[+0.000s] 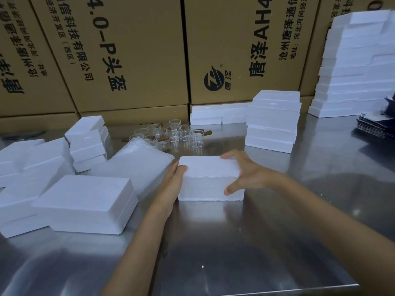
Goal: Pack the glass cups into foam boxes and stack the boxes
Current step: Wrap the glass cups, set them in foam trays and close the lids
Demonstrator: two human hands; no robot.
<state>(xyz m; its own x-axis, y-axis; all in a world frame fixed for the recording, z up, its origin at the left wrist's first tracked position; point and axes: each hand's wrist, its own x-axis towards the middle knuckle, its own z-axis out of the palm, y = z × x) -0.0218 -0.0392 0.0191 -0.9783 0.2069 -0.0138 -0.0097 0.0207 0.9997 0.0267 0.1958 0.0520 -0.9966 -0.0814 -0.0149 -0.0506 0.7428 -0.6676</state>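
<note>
Two bare forearms reach up from the bottom edge of the frame across a shiny steel tabletop (213, 242). At the centre of the frame both hands clamp a closed white foam box (210, 178) that sits on the tabletop. The left hand (174, 180) grips its left end, thumb hooked over the top corner. The right hand (248, 173) grips the right end, fingers curled over the top edge and thumb pressed against the front wall.

At lower left, just beside the left forearm, lies a larger foam box (85, 205), resting against more foam pieces (27, 167) spread toward the left edge. Behind these, left of centre, stands a small leaning foam stack (88, 142). Between it and the held box lies a pile of clear bubble bags (136, 163), touching the box's left side from behind.

Further back, at mid-frame, a cluster of glass cups (176, 135) with brown wooden handles stands upright on the tabletop. To the right of them stands a stack of closed boxes (273, 122), with low flat foam pieces (218, 114) behind it against the wall of cartons.

At the upper right edge rises a tall foam tower (359, 65). Below it, at the right edge, lies a pile of dark flat sheets (376, 127). Large brown cardboard cartons (132, 50) with black printing fill the whole top of the frame.
</note>
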